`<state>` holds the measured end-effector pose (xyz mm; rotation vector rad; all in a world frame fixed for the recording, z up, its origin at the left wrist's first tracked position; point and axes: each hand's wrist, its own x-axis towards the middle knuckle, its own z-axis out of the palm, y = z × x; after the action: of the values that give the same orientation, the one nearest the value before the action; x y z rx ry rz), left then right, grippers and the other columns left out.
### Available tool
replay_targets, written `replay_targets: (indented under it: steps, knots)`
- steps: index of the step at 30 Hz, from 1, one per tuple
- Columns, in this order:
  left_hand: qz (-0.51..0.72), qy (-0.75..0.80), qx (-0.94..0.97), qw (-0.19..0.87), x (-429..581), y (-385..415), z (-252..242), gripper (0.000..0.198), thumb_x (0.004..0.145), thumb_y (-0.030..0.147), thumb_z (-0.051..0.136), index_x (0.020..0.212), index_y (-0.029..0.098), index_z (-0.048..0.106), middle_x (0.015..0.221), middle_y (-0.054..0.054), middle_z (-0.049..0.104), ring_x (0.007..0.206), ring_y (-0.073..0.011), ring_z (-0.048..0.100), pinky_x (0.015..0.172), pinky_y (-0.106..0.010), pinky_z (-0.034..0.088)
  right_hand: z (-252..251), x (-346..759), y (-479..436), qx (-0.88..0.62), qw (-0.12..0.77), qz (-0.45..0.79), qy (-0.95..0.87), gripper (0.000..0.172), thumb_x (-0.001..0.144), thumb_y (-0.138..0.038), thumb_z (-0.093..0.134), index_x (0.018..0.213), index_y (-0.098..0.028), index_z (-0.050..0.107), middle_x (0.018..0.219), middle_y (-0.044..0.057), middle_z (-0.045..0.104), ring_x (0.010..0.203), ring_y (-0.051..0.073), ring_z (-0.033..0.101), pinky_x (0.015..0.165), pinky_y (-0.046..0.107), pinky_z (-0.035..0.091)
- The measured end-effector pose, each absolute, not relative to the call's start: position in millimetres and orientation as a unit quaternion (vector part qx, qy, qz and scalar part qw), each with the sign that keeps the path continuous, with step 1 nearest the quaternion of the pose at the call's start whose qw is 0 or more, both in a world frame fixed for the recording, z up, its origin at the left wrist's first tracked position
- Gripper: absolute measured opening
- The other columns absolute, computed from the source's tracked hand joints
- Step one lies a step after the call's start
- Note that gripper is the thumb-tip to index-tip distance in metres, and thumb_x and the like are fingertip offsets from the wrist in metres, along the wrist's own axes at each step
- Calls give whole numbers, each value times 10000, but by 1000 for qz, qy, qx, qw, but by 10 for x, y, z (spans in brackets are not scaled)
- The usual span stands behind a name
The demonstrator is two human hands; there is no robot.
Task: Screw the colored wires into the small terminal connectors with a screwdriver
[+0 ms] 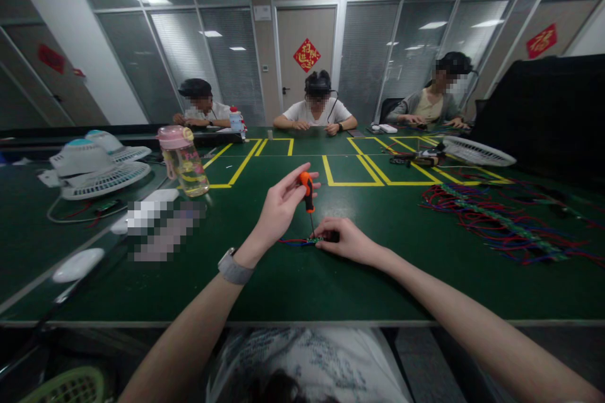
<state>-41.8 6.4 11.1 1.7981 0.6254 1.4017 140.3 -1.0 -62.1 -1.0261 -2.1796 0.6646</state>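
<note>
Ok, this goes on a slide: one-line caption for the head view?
Left hand holds an orange screwdriver upright on a small wired board steadied by the right hand.

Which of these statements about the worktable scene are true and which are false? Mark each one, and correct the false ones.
1. The left hand holds an orange-handled screwdriver with its tip pointing down. True.
2. The right hand rests in the person's lap. False: it is on the green table, holding a small circuit board under the screwdriver's tip.
3. The wristwatch is on the right wrist. False: it is on the left wrist.
4. A pink-lidded water bottle stands on the table to the left of the hands. True.
5. A pile of red and blue wires lies on the table to the right of the hands. True.
</note>
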Motion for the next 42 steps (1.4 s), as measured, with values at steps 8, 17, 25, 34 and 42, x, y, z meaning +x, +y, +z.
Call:
replay_targets:
  steps: [8, 17, 25, 34, 42]
  knots:
    - [578, 306, 734, 184, -401, 21, 99, 246, 762, 280, 711, 991, 209, 659, 1013, -47, 558, 920, -165, 594, 823, -300, 524, -582, 1401, -40, -375, 328, 260, -827, 118, 819, -190, 625, 874, -149, 721, 811, 45, 644, 685, 133, 573, 647, 257, 463]
    - [580, 279, 707, 292, -394, 38, 82, 245, 807, 273, 668, 1041, 202, 651, 934, -30, 621, 797, -136, 629, 749, -268, 536, -589, 1399, -38, -381, 325, 301, -811, 173, 807, -146, 590, 930, -139, 711, 834, 50, 651, 721, 140, 592, 684, 264, 488]
    - [565, 250, 702, 354, -395, 44, 62, 401, 883, 249, 545, 1282, 213, 536, 1178, -90, 609, 888, -155, 663, 760, -295, 579, -578, 1471, -95, -370, 336, 225, -836, 69, 772, -156, 657, 841, -156, 656, 784, 29, 673, 705, 140, 616, 678, 254, 499]
    - [573, 302, 740, 182, -414, 48, 36, 318, 875, 289, 588, 1190, 251, 619, 1001, -36, 599, 879, -132, 605, 771, -243, 531, -524, 1504, -114, -294, 326, 125, -890, 153, 871, -177, 584, 912, -176, 732, 860, 68, 733, 803, 164, 670, 748, 266, 530]
    - [577, 301, 672, 352, -368, 88, 13, 421, 901, 268, 509, 1319, 221, 484, 1147, -80, 617, 760, -122, 683, 650, -247, 582, -556, 1517, -92, -270, 310, 86, -907, 180, 884, -155, 562, 939, -161, 734, 898, 91, 735, 821, 173, 671, 758, 280, 542]
